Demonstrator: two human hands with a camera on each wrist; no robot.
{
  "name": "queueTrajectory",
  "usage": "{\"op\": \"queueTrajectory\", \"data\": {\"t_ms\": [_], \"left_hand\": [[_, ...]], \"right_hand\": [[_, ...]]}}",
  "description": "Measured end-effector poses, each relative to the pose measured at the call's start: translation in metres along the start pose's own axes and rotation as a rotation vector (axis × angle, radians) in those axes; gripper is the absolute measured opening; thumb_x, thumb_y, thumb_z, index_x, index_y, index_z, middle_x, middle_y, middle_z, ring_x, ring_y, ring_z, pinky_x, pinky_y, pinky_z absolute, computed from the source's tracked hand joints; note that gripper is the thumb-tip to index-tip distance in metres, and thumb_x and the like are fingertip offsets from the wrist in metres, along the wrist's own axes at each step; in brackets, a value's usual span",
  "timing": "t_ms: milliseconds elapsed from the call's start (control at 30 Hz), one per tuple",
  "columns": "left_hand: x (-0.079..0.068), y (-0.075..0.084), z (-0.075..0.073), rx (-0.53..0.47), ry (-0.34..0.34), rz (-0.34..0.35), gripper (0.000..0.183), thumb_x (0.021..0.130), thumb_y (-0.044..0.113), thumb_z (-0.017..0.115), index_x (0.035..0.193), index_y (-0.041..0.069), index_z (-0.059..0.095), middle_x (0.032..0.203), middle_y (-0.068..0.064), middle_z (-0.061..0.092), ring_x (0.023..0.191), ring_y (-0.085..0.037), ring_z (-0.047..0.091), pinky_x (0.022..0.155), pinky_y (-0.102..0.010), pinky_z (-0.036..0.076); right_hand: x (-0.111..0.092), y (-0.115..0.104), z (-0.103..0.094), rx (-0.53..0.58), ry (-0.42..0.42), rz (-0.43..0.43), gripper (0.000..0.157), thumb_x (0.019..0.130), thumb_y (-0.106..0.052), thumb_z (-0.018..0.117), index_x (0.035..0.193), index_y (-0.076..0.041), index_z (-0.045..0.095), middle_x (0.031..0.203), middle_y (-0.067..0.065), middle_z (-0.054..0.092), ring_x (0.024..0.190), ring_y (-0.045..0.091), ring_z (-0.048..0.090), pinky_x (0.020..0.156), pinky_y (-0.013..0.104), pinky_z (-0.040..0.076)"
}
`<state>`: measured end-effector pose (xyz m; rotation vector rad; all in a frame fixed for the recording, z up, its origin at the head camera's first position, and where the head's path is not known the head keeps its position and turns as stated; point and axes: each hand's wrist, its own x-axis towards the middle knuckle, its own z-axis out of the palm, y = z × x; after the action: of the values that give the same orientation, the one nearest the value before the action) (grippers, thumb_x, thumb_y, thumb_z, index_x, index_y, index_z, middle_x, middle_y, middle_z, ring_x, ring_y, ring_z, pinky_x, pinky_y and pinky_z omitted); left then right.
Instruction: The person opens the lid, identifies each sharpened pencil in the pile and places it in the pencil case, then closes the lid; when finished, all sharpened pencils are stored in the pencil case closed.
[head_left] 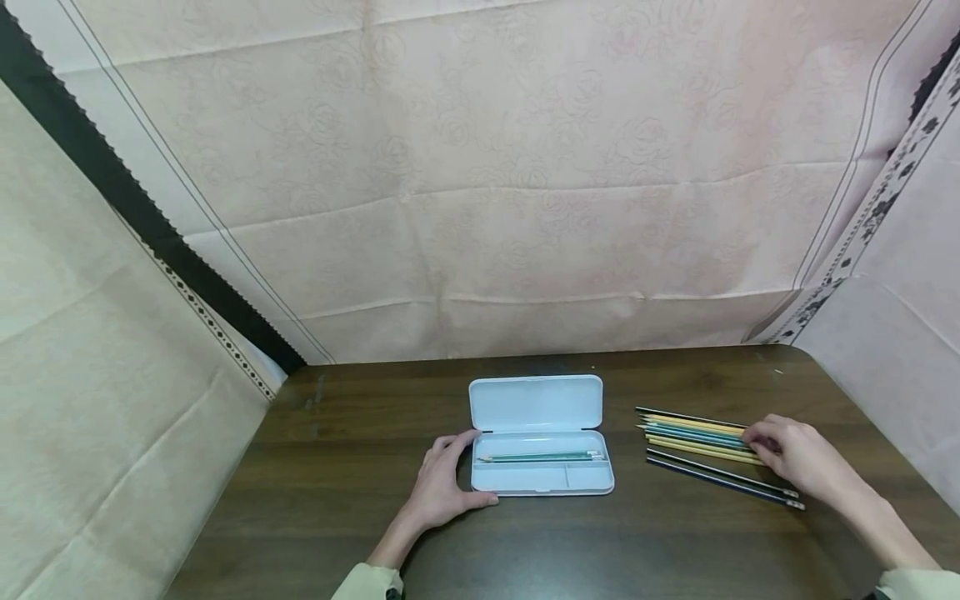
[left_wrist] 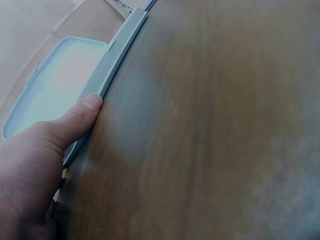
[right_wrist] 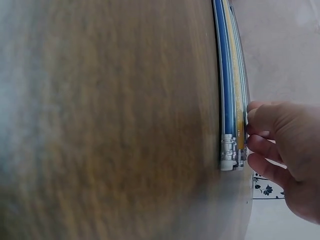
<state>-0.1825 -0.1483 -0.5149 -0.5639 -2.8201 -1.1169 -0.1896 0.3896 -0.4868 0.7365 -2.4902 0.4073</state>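
A light-blue pencil case lies open on the table, its lid tilted back. Teal pencil work shows as a slim line in the rear compartment, where at least one teal pencil lies. My left hand grips the case's left end, with the thumb against the front edge and the fingers round the far left corner. To the right, several yellow, teal and dark pencils lie side by side. My right hand pinches at the eraser ends of the teal ones; its fingertips partly hide which pencil.
Two dark-blue or black pencils lie slightly apart, nearer the front. The brown wooden table meets a pale patterned cloth hanging behind it and along both sides.
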Motion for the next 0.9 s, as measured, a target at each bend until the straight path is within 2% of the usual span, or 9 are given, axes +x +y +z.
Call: {"op": "queueTrajectory", "data": {"t_ms": [367,667,900], "left_hand": [[0.0,-0.001,0.0,0.001,0.0,0.002,0.093,0.07,0.053,0.088,0.147,0.021,0.048,0.138,-0.009,0.049,0.125,-0.032,0.042,0.092,-0.06,0.037],[0.001,-0.002,0.001,0.006,-0.004,0.002,0.094,0.07,0.055,0.087,0.148,0.021,0.047,0.139,-0.007,0.05,0.126,-0.03,0.042,0.093,-0.059,0.037],[0.001,-0.002,0.001,-0.001,-0.001,0.009,0.094,0.07,0.055,0.087,0.148,0.02,0.047,0.139,-0.007,0.05,0.126,-0.031,0.042,0.093,-0.06,0.036]], "right_hand": [[0.008,0.0,-0.002,0.001,-0.076,-0.015,0.03,0.065,0.01,0.084,0.078,-0.013,0.069,0.075,-0.014,0.056,0.065,-0.004,0.047,0.053,0.029,0.045],[0.012,0.002,-0.002,-0.007,-0.137,-0.007,0.029,0.068,0.007,0.084,0.078,-0.015,0.069,0.077,-0.012,0.06,0.067,0.0,0.056,0.055,0.031,0.049],[0.012,0.003,-0.002,0.0,-0.166,-0.017,0.03,0.069,0.01,0.081,0.079,-0.015,0.07,0.076,-0.009,0.061,0.067,0.002,0.057,0.056,0.031,0.049]]}}
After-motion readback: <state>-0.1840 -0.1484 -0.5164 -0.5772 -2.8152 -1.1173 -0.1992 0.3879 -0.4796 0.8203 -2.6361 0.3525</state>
